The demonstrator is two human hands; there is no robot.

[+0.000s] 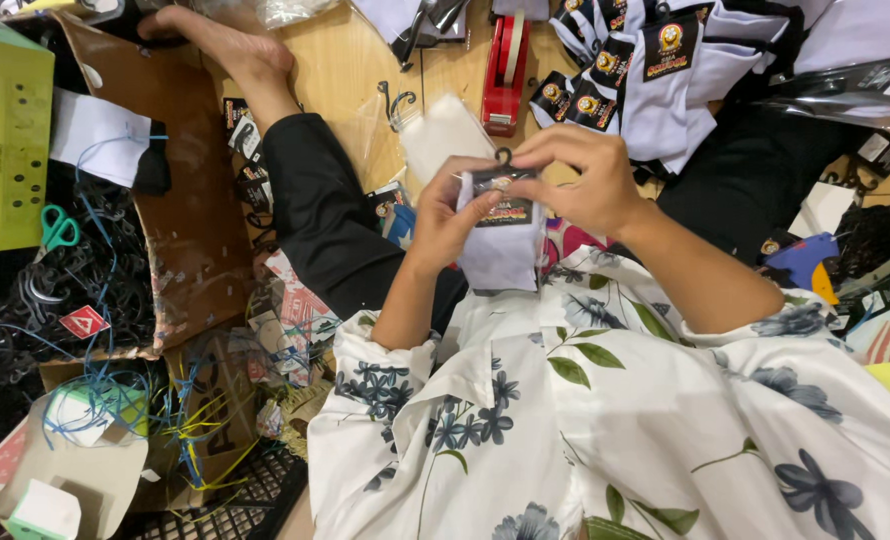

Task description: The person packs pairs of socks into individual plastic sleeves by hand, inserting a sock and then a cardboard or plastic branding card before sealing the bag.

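The left hand [443,215] and right hand [580,180] have their fingers pinched on a white sock [500,255] at its dark card label [503,195]. Soft, light and floppy, it likely handles best gripped at that stiffer card.

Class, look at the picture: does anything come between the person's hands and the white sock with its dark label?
Nothing visible does. The left hand and right hand both grip the label directly, at the top of the sock.

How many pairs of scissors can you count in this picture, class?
1. A pair of green-handled scissors lies at the left, beside the green box, on a tangle of black hooks. Others may be hidden under the clutter.
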